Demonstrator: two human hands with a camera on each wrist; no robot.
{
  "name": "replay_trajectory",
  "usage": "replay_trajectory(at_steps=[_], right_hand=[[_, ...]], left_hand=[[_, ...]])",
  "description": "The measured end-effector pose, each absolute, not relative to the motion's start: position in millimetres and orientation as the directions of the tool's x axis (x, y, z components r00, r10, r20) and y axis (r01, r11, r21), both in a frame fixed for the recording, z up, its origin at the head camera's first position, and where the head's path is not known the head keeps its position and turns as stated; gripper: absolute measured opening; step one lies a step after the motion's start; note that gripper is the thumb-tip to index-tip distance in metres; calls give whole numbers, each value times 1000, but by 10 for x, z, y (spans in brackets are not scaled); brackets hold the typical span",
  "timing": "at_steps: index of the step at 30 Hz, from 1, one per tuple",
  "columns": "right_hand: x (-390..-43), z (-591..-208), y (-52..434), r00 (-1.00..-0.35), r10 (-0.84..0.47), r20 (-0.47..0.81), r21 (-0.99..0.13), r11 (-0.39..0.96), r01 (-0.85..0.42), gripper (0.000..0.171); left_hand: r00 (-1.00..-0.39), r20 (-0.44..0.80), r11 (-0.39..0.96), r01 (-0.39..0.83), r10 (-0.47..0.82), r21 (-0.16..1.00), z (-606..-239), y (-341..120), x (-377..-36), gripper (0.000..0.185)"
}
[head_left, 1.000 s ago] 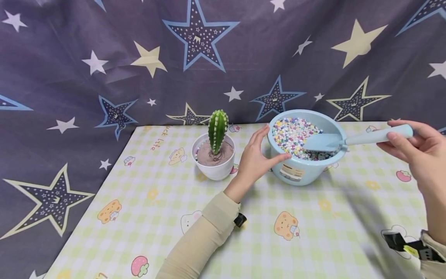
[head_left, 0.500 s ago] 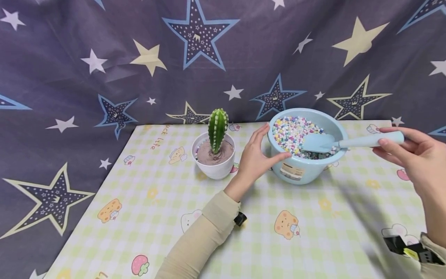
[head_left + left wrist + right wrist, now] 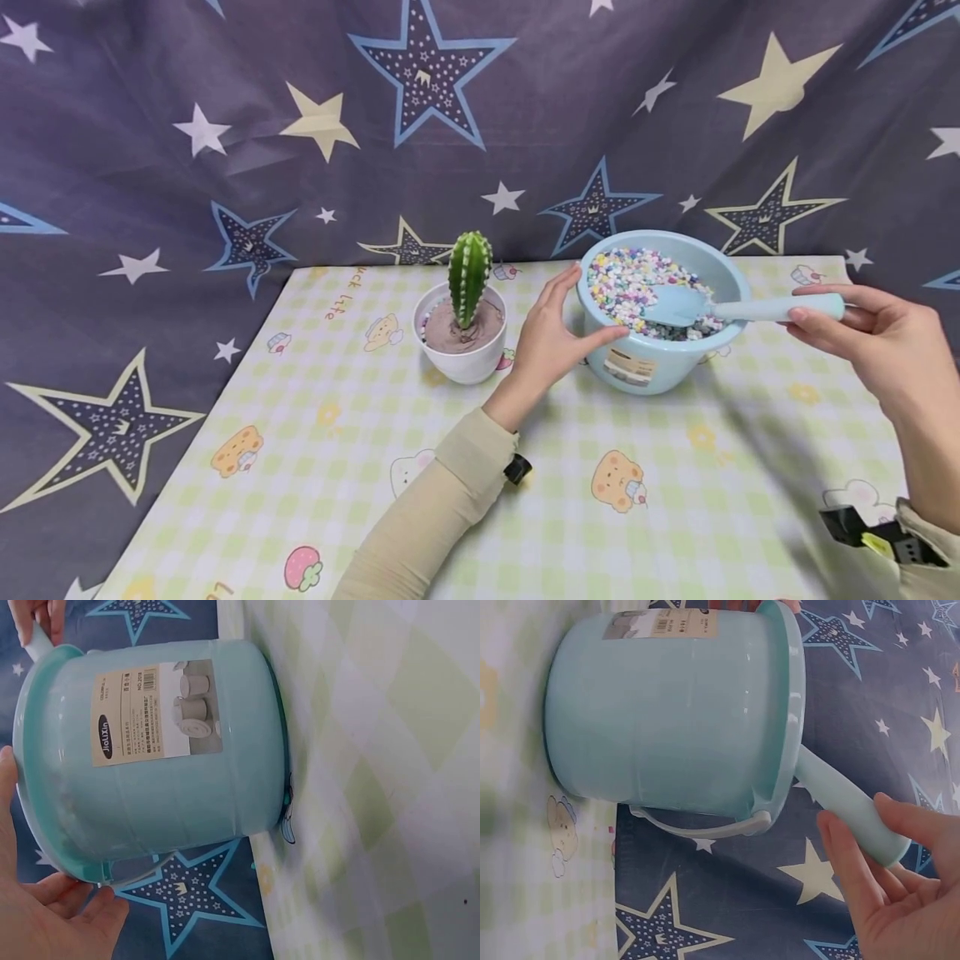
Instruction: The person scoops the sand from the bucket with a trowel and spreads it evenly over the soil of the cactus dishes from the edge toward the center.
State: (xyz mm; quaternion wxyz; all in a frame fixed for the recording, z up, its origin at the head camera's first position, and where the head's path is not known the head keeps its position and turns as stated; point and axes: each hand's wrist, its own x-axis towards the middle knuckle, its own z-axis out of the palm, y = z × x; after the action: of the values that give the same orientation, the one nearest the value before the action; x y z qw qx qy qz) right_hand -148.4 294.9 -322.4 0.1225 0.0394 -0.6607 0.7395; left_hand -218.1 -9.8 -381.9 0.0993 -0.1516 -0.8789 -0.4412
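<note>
A light blue bucket [image 3: 652, 358] full of coloured pebbles [image 3: 622, 283] stands on the table. My left hand [image 3: 558, 333] cups its left side, thumb on the front wall and fingers at the rim. My right hand [image 3: 862, 333] holds the handle of a light blue scoop [image 3: 738, 310] whose blade lies in the pebbles. The left wrist view shows the bucket [image 3: 157, 750] with its label [image 3: 157, 712]. In the right wrist view the bucket [image 3: 675, 712] and scoop handle [image 3: 847, 802] show, held by my fingers [image 3: 855, 870].
A white pot [image 3: 461, 354] with a green cactus [image 3: 468, 275] in brown soil stands left of the bucket. The table has a yellow-green checked cloth [image 3: 337, 433] with cartoon prints. A dark star-patterned curtain [image 3: 225, 125] hangs behind and left of the table.
My right hand has dropped and moved left, lowering the scoop handle so the blade sinks deeper into the pebbles. My left hand stays on the bucket.
</note>
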Motion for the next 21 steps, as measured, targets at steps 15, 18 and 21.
replay_trajectory(at_steps=[15,18,21], right_hand=[[-1498,-3227,2911,-984,109,140,-990,46,-136,23],[-1497,-3225,2891,-984,105,144,-982,142,-128,22],[-1497,-3241,2837,-981,109,158,-945,303,-119,22]], left_hand=[[-935,310,568,350,170,744,-3822,-83,-2191,97],[-934,315,566,353,168,745,-3817,-81,-2188,97],[-932,320,559,358,168,748,-3820,-79,-2182,97]])
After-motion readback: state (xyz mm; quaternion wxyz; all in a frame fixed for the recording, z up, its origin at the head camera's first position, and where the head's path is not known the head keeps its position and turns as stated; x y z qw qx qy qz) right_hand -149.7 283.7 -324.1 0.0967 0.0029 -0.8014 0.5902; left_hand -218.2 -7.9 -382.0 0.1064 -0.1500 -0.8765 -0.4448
